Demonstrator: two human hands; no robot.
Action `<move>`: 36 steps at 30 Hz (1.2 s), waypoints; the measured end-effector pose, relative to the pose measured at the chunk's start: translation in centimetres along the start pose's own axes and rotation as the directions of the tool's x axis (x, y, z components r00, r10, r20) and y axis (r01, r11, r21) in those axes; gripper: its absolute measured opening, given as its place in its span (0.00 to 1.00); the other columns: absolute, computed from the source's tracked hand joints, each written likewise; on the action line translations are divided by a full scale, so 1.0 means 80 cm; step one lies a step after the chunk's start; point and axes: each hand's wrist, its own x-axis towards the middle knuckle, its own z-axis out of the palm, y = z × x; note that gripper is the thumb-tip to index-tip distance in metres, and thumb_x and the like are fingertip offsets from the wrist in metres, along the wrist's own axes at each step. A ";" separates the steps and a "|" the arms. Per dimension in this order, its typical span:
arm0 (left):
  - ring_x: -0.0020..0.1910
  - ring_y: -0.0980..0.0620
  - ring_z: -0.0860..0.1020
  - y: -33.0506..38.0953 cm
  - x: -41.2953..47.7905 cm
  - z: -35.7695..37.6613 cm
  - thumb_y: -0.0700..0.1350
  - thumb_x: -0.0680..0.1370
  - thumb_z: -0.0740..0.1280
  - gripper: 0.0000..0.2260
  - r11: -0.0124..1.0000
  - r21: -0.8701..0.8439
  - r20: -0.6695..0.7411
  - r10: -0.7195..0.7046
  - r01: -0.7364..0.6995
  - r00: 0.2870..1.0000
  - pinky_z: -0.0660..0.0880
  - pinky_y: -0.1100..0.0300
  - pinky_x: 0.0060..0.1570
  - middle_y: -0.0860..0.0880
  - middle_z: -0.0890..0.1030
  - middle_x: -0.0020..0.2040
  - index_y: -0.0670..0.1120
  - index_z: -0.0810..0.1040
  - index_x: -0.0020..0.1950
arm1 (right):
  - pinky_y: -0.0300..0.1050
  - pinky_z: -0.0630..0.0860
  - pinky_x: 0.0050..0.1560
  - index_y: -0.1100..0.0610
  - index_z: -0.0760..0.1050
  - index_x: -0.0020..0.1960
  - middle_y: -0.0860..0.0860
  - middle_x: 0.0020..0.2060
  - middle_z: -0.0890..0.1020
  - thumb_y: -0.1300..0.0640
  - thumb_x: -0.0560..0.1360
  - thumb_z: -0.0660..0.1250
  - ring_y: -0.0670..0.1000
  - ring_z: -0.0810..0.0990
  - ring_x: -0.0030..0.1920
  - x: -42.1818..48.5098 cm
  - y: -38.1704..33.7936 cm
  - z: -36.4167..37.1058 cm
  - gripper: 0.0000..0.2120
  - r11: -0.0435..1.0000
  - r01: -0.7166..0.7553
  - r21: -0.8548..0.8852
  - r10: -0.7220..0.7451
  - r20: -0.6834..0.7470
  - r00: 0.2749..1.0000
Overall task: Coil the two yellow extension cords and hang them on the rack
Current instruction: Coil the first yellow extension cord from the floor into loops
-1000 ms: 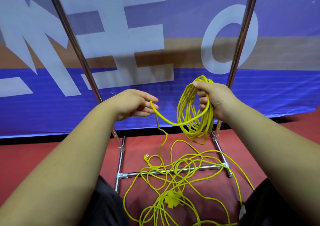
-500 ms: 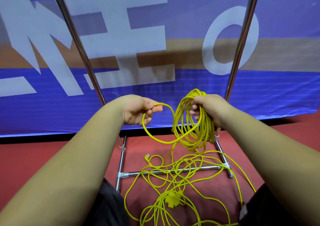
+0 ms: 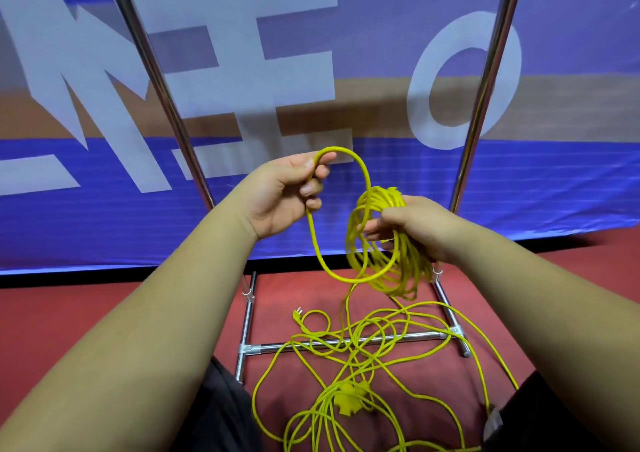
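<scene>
My right hand [image 3: 412,224] grips a bundle of yellow cord coils [image 3: 384,264] that hangs below its fingers. My left hand [image 3: 284,193] pinches the same cord at the top of a fresh loop [image 3: 360,171], which arcs over toward the coils and sags under them. From the loop the cord drops to a loose yellow tangle [image 3: 367,351] on the red floor. In the tangle lie a plug [image 3: 297,313] and a yellow socket block [image 3: 348,399]. The chrome rack [image 3: 346,342] stands right in front of me.
Two slanted chrome uprights [image 3: 162,98] [image 3: 485,81] rise on either side of my hands. A blue banner with large white letters [image 3: 242,70] hangs behind the rack. Red floor [image 3: 69,313] lies to the left. My dark-clad knees [image 3: 221,413] sit at the bottom edge.
My left hand has risen and turned palm-up, lifting a new loop of cord up and over toward the coils. My right hand has dropped a little with the bundle.
</scene>
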 end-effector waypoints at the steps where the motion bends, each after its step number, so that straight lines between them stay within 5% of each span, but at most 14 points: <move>1: 0.33 0.55 0.62 -0.001 0.003 -0.001 0.39 0.85 0.56 0.14 1.000 -0.011 -0.015 0.012 -0.012 1.000 0.61 0.59 0.38 0.51 0.75 0.44 0.43 0.80 0.61 | 0.48 0.83 0.44 0.64 0.81 0.57 0.62 0.53 0.88 0.66 0.77 0.71 0.55 0.89 0.48 -0.004 0.001 0.007 0.09 1.000 0.000 0.008 0.000 0.040 0.999; 6: 0.31 0.56 0.64 -0.008 0.018 -0.008 0.38 0.84 0.55 0.14 0.991 -0.132 -0.217 -0.011 -0.018 0.976 0.61 0.59 0.37 0.51 0.75 0.42 0.42 0.80 0.62 | 0.57 0.81 0.58 0.63 0.81 0.65 0.63 0.60 0.86 0.61 0.75 0.78 0.65 0.84 0.63 -0.010 0.015 0.042 0.20 0.999 0.032 0.034 -0.039 0.221 0.975; 10: 0.30 0.57 0.65 -0.014 0.026 -0.016 0.40 0.85 0.56 0.14 0.989 -0.146 -0.378 -0.077 0.023 0.923 0.64 0.60 0.35 0.53 0.75 0.40 0.44 0.80 0.61 | 0.50 0.84 0.51 0.64 0.76 0.70 0.64 0.62 0.85 0.60 0.82 0.70 0.63 0.85 0.61 -0.018 0.013 0.063 0.18 0.989 0.039 0.146 -0.081 0.293 0.953; 15: 0.31 0.57 0.70 -0.015 0.028 -0.030 0.41 0.84 0.58 0.14 0.994 0.016 -0.562 -0.082 0.111 0.823 0.70 0.58 0.38 0.56 0.77 0.37 0.49 0.84 0.55 | 0.68 0.79 0.62 0.63 0.78 0.63 0.62 0.53 0.87 0.58 0.84 0.67 0.69 0.85 0.59 -0.014 0.006 0.066 0.11 0.977 0.020 0.214 -0.063 0.197 0.978; 18: 0.35 0.55 0.72 -0.016 0.028 -0.040 0.40 0.81 0.57 0.15 0.954 0.205 -0.665 -0.027 0.218 0.746 0.73 0.56 0.41 0.56 0.77 0.39 0.51 0.83 0.51 | 0.70 0.81 0.56 0.63 0.79 0.52 0.59 0.40 0.84 0.60 0.84 0.65 0.65 0.88 0.44 -0.007 0.000 0.063 0.08 0.947 -0.005 0.320 -0.015 0.057 0.998; 22: 0.42 0.49 0.78 -0.026 0.018 -0.058 0.38 0.81 0.55 0.15 0.776 0.463 -0.633 -0.049 0.428 0.773 0.74 0.54 0.45 0.49 0.83 0.46 0.49 0.80 0.51 | 0.65 0.83 0.50 0.60 0.76 0.40 0.57 0.32 0.75 0.57 0.80 0.66 0.56 0.78 0.28 0.004 -0.003 0.046 0.12 0.940 -0.012 0.342 0.038 -0.068 0.997; 26: 0.44 0.47 0.82 -0.046 0.005 -0.062 0.41 0.83 0.62 0.08 0.471 0.648 -0.559 -0.242 0.599 0.793 0.77 0.52 0.47 0.46 0.87 0.52 0.44 0.81 0.55 | 0.57 0.82 0.42 0.56 0.75 0.43 0.52 0.30 0.72 0.52 0.80 0.74 0.53 0.74 0.28 0.005 -0.007 0.029 0.13 0.929 0.048 0.368 -0.024 -0.068 0.997; 31: 0.38 0.46 0.80 -0.075 0.017 -0.049 0.37 0.84 0.61 0.10 0.580 0.646 -0.517 -0.145 0.496 0.843 0.82 0.47 0.47 0.43 0.85 0.50 0.45 0.78 0.61 | 0.49 0.80 0.36 0.57 0.75 0.43 0.50 0.29 0.70 0.59 0.81 0.71 0.50 0.72 0.28 -0.004 -0.020 0.029 0.09 0.933 0.055 0.355 -0.051 -0.021 0.998; 36: 0.37 0.46 0.81 -0.091 0.031 -0.041 0.38 0.84 0.62 0.12 0.537 0.767 -0.433 0.030 0.351 0.901 0.85 0.49 0.45 0.40 0.84 0.51 0.48 0.84 0.58 | 0.49 0.80 0.37 0.55 0.74 0.41 0.49 0.29 0.70 0.60 0.80 0.67 0.49 0.71 0.27 -0.012 -0.028 0.034 0.09 0.933 -0.020 0.360 -0.001 0.057 0.998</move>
